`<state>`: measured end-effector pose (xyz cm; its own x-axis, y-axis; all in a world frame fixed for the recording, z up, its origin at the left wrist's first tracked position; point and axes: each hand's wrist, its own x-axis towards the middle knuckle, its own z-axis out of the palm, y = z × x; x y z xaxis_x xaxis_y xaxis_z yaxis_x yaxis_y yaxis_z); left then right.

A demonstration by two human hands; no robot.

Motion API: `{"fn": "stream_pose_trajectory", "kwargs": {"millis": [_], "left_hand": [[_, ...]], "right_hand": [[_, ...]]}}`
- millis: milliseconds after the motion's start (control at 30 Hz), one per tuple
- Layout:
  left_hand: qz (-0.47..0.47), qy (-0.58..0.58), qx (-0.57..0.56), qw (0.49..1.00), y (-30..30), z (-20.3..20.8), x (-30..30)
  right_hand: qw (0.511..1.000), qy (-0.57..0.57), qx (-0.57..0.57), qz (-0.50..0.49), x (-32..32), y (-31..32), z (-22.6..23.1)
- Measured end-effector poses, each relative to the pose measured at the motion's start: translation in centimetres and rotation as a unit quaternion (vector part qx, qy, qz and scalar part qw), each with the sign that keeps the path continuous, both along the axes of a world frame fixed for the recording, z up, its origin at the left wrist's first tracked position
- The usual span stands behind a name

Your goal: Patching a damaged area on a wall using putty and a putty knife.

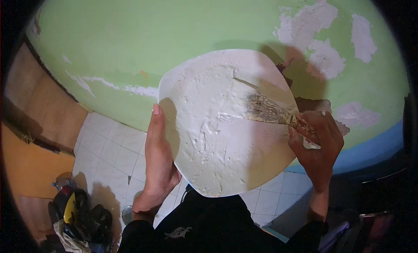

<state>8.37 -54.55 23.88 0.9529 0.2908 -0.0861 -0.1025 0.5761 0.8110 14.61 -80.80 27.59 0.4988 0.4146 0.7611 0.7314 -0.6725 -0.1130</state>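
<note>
A white squarish plate (270, 166) is smeared with lumpy white paste (204, 100). My left hand (159, 152) grips its left edge, thumb up along the rim and the other fingers out of sight beneath. In my right hand (320, 139) is a putty knife (265, 108), its handle pinched between thumb and fingers. The knife's blade is crusted with dried filler and lies over the plate, its broad end in the paste.
Ahead stands a green wall (130, 44) with white filler patches (326, 59) and broken plaster (313, 105) at the right. White tiles (111, 144) cover the floor. A dark pile of things (80, 213) with a yellow part sits at lower left, near a wooden panel (41, 91).
</note>
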Motion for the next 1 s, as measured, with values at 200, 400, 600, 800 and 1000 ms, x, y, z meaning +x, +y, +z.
{"fn": "stream_pose_trajectory", "kwargs": {"millis": [200, 400, 600, 800, 1000], "left_hand": [[0.027, 0.01, 0.005, 1.0, -0.5, 0.1, 0.5], [0.02, 0.01, -0.001, 1.0, -1.4, 0.9, -0.2], [-0.013, 0.014, -0.023, 1.0, -1.8, 2.5, -0.8], [-0.015, 0.026, -0.034, 0.999, -1.6, 2.5, -0.9], [-0.007, 0.029, 0.004, 1.0, -1.5, 2.2, -1.2]], "right_hand": [[0.999, 0.01, -0.029, -0.023, -0.7, -1.0, 0.8], [0.999, 0.026, -0.029, -0.004, -0.8, -0.2, 1.2], [0.999, 0.033, 0.007, 0.012, -0.6, -0.3, 1.1], [0.999, 0.031, -0.003, 0.018, -0.6, 0.2, 2.1], [0.998, 0.05, -0.005, 0.028, -0.5, 0.6, 2.5]]}}
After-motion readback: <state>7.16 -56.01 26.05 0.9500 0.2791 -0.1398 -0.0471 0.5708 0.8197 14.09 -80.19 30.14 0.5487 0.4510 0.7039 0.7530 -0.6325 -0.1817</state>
